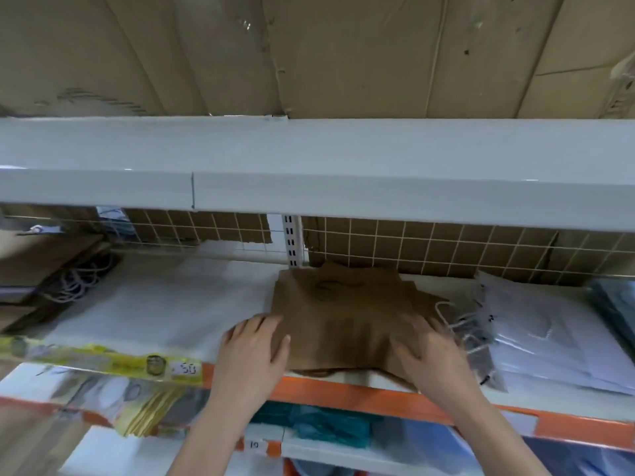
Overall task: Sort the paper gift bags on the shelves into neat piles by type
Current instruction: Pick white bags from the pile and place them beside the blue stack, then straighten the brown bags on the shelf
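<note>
The white shelf (165,304) has an orange front edge. A pile of brown paper bags (343,317) lies on it. White bags (543,334) lie just beside, at the right.

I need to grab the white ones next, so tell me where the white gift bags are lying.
In the head view, the white gift bags lie flat on the same shelf, just right of the brown bag pile.

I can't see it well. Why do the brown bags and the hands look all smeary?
Head view: motion blur smears the brown bags, the left hand and right hand; the wide lens bends the shelf edge; soft, even light, with a little glare on tape up top.
</note>
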Tool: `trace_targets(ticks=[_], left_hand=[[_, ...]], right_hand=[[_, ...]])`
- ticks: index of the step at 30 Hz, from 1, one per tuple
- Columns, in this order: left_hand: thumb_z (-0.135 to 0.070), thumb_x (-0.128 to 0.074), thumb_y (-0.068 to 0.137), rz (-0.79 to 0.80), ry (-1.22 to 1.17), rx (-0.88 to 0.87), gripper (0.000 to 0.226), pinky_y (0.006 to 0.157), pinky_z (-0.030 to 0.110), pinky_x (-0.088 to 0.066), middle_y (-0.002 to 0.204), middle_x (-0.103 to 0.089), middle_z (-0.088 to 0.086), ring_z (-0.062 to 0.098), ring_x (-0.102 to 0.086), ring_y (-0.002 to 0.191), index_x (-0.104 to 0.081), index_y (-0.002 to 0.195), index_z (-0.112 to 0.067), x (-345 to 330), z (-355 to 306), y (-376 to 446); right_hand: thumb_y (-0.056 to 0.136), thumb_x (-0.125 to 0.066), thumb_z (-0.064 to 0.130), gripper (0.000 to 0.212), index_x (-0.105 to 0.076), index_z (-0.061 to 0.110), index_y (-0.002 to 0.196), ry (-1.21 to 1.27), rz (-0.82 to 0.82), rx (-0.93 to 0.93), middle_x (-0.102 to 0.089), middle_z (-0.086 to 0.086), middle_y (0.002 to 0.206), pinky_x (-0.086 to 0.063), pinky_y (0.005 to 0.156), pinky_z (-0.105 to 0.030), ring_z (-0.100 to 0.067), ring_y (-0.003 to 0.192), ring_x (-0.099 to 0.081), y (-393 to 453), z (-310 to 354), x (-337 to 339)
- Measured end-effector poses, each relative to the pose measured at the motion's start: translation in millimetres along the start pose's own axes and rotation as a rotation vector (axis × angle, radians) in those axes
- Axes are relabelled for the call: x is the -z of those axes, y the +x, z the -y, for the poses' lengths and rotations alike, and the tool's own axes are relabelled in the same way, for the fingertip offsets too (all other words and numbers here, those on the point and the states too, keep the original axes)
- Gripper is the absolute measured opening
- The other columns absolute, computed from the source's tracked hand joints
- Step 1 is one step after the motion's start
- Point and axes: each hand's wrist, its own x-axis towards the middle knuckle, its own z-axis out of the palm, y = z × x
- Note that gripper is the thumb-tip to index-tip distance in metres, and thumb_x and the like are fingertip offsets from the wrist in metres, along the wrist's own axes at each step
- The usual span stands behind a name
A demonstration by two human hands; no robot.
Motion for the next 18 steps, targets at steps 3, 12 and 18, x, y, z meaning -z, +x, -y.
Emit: trace_targets(ticks=[3, 12, 18], left_hand=[[-0.029, -0.066, 0.085, -0.088, 0.018, 0.022, 0.029, 0.083, 0.041, -0.05, 0.111, -0.069, 0.001, 0.025, -0.066, 0.098, -0.068, 0.112, -0.018, 13.3, 13.0, -8.5], [-0.024, -0.074, 0.079, -0.099, 0.073, 0.151, 0.027, 0.075, 0.041, -0.053, 0.1, -0.072, 0.001, 0.028, -0.068, 0.088, -0.072, 0.105, -0.017, 43.6, 89.2, -21.8], [-0.028, -0.069, 0.074, -0.108, 0.106, 0.153, 0.027, 0.07, 0.041, -0.054, 0.093, -0.073, 0.001, 0.029, -0.069, 0.082, -0.073, 0.098, -0.015, 79.2, 178.4, -30.5]], right_hand=[[0.093, -0.047, 0.048, 0.048, -0.041, 0.034, 0.139, -0.035, 0.055, 0.065, -0.047, 0.002, 0.14, -0.035, 0.107, -0.04, -0.024, 0.129, -0.044, 5.8, 26.3, -7.7], [0.093, -0.043, 0.054, 0.047, -0.039, 0.04, 0.137, -0.07, 0.17, 0.206, -0.045, 0.01, 0.14, -0.032, 0.104, -0.04, -0.017, 0.128, -0.043, 21.3, 97.0, -39.1], [0.093, -0.045, 0.051, 0.046, -0.04, 0.039, 0.137, -0.038, 0.185, 0.211, -0.044, 0.006, 0.143, -0.033, 0.102, -0.042, -0.021, 0.13, -0.042, 14.7, 179.5, -86.4]])
